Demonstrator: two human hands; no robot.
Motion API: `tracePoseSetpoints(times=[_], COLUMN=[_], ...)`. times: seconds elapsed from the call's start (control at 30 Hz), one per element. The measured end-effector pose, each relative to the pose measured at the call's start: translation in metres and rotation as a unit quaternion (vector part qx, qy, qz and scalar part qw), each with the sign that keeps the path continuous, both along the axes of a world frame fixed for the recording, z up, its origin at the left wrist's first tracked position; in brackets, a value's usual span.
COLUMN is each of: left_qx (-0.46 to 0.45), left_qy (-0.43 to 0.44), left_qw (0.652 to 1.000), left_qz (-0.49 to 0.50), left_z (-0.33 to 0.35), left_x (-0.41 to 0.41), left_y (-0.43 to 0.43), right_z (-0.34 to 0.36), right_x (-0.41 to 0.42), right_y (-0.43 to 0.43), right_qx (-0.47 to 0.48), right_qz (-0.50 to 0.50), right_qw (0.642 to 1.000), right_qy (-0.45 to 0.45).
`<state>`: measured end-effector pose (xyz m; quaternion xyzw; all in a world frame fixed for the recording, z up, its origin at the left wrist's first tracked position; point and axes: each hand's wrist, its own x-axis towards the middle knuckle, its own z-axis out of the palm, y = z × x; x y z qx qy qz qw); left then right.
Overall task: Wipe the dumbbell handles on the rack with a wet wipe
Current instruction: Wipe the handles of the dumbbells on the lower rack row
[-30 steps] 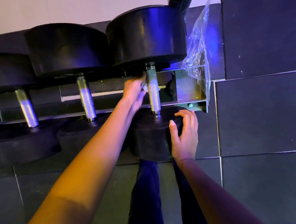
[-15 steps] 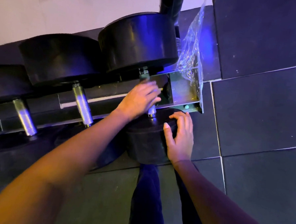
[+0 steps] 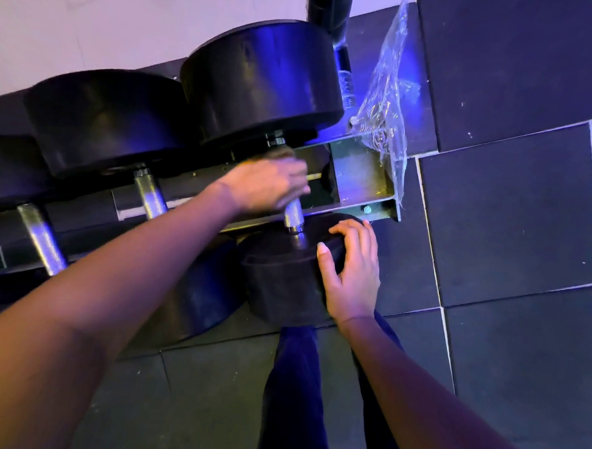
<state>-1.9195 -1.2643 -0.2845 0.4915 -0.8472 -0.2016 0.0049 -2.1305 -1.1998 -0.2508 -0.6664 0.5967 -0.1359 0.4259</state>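
Observation:
Three black dumbbells lie across the metal rack. My left hand is wrapped round the upper part of the rightmost dumbbell's knurled silver handle; the wet wipe is hidden under the hand. My right hand rests with curved fingers on the near black head of that dumbbell, gripping its edge. The far head is large and round. The middle handle and the left handle are bare.
Clear plastic wrap hangs off the rack's right end by a black upright post. Dark rubber floor tiles spread to the right and below. My dark trouser legs stand just below the near dumbbell head.
My left hand came from the left side of the rightmost handle, closed over it, then slid toward the far head, uncovering the lower handle. My right hand stayed on the near head.

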Motion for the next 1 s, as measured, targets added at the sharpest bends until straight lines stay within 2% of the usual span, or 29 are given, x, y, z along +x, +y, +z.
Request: tracePoseSetpoints(times=[0.07,0.13,0.23,0.3,0.4,0.43,0.5,0.57,0.67,0.7,0.77,0.83,0.97,1.0], left_qx=[-0.024,-0.071,-0.069,-0.088,-0.122,-0.134,-0.111,-0.080,-0.098,-0.119,-0.091,-0.039,0.004,0.006], left_qy=[-0.011,-0.003,0.035,-0.003,-0.051,-0.035,0.021,0.037,0.037,0.043,0.141,0.238,0.318,0.330], left_qw=[0.998,0.997,0.996,0.996,0.984,0.982,0.989,0.993,0.981,0.970,0.930,0.862,0.709,0.694], left_qz=[0.064,0.016,-0.050,-0.005,0.120,0.128,0.093,0.083,0.162,0.209,0.327,0.446,0.629,0.640], left_z=[0.002,-0.002,0.001,0.000,0.000,-0.003,-0.003,0.002,0.008,0.008,0.009,0.012,0.011,0.012], left_x=[-0.001,-0.014,-0.017,-0.006,-0.001,-0.005,-0.015,-0.013,0.002,0.004,-0.007,-0.025,-0.031,-0.031], left_y=[0.006,0.026,0.038,0.028,0.027,0.033,0.051,0.058,0.048,0.046,0.053,0.060,0.039,0.038], right_z=[0.000,0.000,-0.001,-0.002,-0.003,-0.003,-0.003,-0.003,-0.004,-0.004,-0.004,-0.003,-0.004,-0.004], right_x=[0.000,0.000,-0.001,0.000,0.000,0.000,0.000,-0.001,-0.001,-0.001,-0.001,-0.001,0.000,-0.001], right_y=[0.000,0.000,0.001,0.000,0.000,0.000,0.001,0.001,0.001,0.000,0.000,0.001,0.001,0.001], right_qx=[0.003,-0.002,-0.012,-0.013,-0.014,-0.016,-0.019,-0.018,-0.013,-0.013,-0.016,-0.019,-0.017,-0.017], right_qz=[-0.001,0.000,0.006,0.004,0.002,0.002,0.002,0.002,0.001,0.001,0.003,0.003,0.004,0.005], right_qw=[1.000,1.000,1.000,1.000,1.000,1.000,1.000,1.000,1.000,1.000,1.000,1.000,1.000,1.000], right_qy=[-0.001,-0.001,0.001,-0.003,-0.008,-0.009,-0.009,-0.009,-0.010,-0.009,-0.010,-0.011,-0.010,-0.010])
